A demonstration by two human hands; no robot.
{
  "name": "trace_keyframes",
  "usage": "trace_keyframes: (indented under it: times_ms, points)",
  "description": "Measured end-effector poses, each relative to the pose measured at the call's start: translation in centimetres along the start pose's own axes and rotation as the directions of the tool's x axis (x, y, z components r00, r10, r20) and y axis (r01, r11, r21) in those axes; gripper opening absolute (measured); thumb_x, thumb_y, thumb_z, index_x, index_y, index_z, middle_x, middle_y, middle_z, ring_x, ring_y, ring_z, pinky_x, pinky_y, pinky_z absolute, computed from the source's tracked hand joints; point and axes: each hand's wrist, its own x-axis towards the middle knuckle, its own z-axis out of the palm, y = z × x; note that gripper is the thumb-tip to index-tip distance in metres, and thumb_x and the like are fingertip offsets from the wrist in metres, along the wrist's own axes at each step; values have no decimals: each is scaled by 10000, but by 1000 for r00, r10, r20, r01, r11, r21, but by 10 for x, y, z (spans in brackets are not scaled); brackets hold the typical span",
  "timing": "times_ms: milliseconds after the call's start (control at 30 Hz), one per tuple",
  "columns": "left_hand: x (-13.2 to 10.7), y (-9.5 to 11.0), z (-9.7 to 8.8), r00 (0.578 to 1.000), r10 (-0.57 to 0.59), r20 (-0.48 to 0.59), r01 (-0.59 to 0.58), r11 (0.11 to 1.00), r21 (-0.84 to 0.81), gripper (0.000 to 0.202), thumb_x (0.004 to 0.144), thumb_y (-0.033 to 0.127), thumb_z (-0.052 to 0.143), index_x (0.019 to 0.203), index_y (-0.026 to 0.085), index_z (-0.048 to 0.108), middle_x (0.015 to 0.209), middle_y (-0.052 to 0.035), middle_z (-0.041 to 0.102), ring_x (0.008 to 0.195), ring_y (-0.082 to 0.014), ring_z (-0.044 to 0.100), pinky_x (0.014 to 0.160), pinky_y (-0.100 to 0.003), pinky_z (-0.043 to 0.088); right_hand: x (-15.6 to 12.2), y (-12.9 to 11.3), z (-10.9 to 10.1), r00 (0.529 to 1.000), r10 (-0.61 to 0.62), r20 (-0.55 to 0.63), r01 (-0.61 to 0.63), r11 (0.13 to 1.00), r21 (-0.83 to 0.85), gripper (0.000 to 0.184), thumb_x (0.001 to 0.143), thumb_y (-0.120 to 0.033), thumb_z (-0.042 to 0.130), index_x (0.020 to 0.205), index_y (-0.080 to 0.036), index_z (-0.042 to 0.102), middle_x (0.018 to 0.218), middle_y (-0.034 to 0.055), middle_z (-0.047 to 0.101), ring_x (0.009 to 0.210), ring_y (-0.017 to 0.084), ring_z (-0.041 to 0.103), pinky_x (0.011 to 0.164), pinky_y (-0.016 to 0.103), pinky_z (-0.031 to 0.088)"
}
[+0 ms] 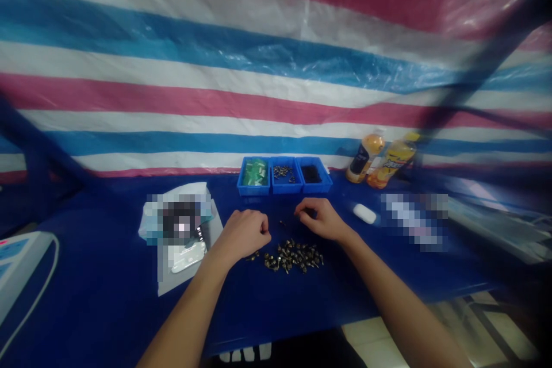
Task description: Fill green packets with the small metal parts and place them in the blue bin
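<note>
A blue table (107,287) carries a pile of small metal parts (293,256). Behind the pile stand three blue bins (285,188): green pieces left, metal bits middle, black ones right. The left hand (245,233), clenched, sits at the pile's left edge; the right hand (321,219), just behind the pile, pinches its fingertips, holding what I cannot tell.
</note>
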Motion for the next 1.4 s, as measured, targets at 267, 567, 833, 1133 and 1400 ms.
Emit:
trace_keyframes:
  times_ms: [267,567,833,1133,1400]
  points:
    - [3,9,-2,995,74,-63,-80,991,-108,87,807,249,540,769,222,614,725,0,649,678,-177,587,619,-285,342,0,-2,-1,999,-33,19,33,999,16,132,763,-127,556,803,-167,676,744,9,675,625,120,566,605,225,417]
    - [7,18,11,965,137,-224,-189,955,-231,109,900,242,522,916,243,630,835,0,652,802,-170,609,745,-299,433,1,-3,-1,996,-93,-9,94,995,41,155,737,-79,535,756,-166,661,740,7,667,654,121,584,641,221,424]
    - [9,22,14,937,147,-316,-228,945,-236,55,902,234,556,943,242,592,876,12,644,833,-167,606,799,-325,463,-1,-2,1,995,-96,6,95,993,69,145,743,-78,531,773,-168,640,738,0,647,636,116,562,628,218,420]
    - [9,20,14,935,152,-320,-224,953,-203,52,913,254,538,929,238,585,853,4,629,818,-176,596,777,-325,457,0,-2,2,996,-89,14,89,995,36,137,786,-138,559,855,-168,673,760,8,668,634,120,564,622,221,417]
    - [10,18,17,932,144,-332,-220,953,-206,49,911,245,544,932,245,588,855,6,632,825,-177,601,795,-320,453,1,-1,2,994,-112,-17,112,993,35,167,769,-99,546,826,-176,683,786,5,690,670,121,602,639,217,422]
